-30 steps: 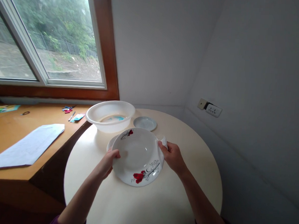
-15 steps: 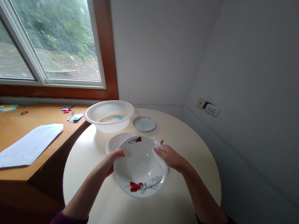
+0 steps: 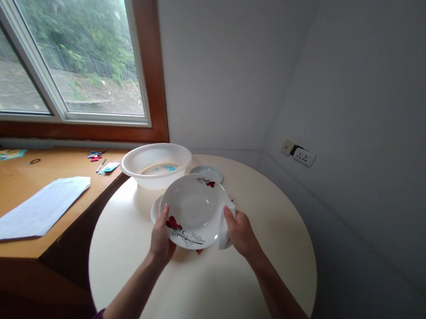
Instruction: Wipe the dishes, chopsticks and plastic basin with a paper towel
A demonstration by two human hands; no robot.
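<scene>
A white plate (image 3: 196, 204) with red flowers and grey scrolls is held tilted above the round table, its inner face toward me. My left hand (image 3: 162, 238) grips its lower left rim, thumb on the inner face and fingers behind. At the right rim my right hand (image 3: 240, 228) pinches a white cloth or tissue (image 3: 224, 227) against the plate, thumb in front. The fingers behind the rim are hidden. Another white plate (image 3: 155, 210) lies partly covered behind the held one. A small grey plate (image 3: 208, 171) is farther back.
A translucent white basin (image 3: 156, 168) stands at the back left of the round table (image 3: 263, 278). On the wooden desk (image 3: 12, 186) to the left are white paper (image 3: 36, 211), a pen (image 3: 102, 165) and small packets. Wall sockets (image 3: 304, 157) are at the right.
The plate has moved up and a little left and has turned clockwise. My left hand now holds it lower on the rim. The cloth stays at the right edge under my right hand.
</scene>
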